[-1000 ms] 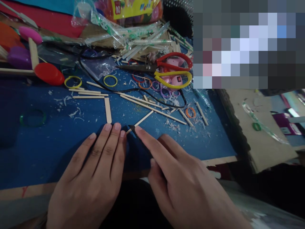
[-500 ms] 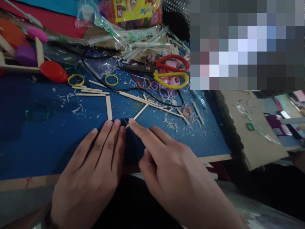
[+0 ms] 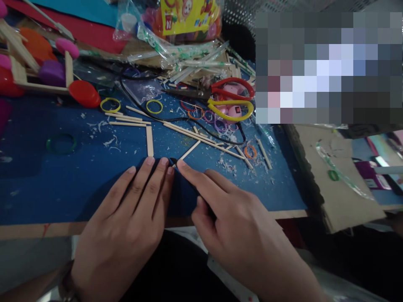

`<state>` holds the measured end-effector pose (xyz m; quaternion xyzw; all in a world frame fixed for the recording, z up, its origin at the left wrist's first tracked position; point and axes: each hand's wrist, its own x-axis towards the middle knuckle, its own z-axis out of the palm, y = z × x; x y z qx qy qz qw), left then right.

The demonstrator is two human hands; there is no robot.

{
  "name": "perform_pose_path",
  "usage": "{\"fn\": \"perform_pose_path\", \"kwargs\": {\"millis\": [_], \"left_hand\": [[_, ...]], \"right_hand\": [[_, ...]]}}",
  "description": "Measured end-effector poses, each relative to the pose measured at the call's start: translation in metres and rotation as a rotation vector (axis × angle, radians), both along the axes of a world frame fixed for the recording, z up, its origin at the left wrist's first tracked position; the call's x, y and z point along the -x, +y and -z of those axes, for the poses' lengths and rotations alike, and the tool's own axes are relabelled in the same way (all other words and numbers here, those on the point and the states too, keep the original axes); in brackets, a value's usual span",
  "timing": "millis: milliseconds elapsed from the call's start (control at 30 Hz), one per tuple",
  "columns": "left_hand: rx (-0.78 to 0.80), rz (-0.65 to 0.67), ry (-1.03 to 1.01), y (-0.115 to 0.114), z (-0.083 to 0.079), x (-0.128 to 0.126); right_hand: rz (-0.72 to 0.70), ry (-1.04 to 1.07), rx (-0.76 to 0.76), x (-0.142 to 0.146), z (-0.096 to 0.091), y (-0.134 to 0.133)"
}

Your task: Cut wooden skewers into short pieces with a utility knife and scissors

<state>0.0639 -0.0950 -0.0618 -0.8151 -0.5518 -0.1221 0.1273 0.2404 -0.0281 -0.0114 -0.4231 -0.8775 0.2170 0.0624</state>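
Observation:
My left hand (image 3: 135,209) lies flat on the blue tabletop, fingers stretched out. Its fingertips touch the near end of a flat wooden craft stick (image 3: 150,141) and press near a thin wooden stick (image 3: 190,150) that slants up to the right. My right hand (image 3: 229,214) is curled, with its index finger extended and its tip over the lower end of the thin stick. Under that hand is a dark blade-like tool (image 3: 173,160), mostly hidden; only a small black part shows between the two hands.
Beyond the hands lie more thin sticks (image 3: 204,140), pale shavings, rubber bands (image 3: 154,106), scissors (image 3: 231,98) and a black cable (image 3: 132,98). A stick model with colourful spoon-like discs (image 3: 84,93) stands left. Wrapped straws (image 3: 195,65) are behind; cardboard (image 3: 336,180) is at right.
The view has shifted slightly, so everything appears a little further right. Both hands keep nearly the same pose and place beside the sticks.

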Motion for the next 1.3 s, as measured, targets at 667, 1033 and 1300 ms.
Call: {"fn": "perform_pose_path", "kwargs": {"millis": [667,1033,1300], "left_hand": [[-0.092,0.001,0.027,0.002,0.002,-0.004],[-0.094,0.007,0.019,0.002,0.002,-0.004],[-0.091,0.021,0.027,0.003,0.001,-0.002]], "right_hand": [[0.025,0.012,-0.095,-0.003,0.007,-0.015],[0.018,-0.029,-0.139,-0.006,0.007,-0.026],[0.014,0.009,-0.062,-0.029,0.013,-0.040]]}}
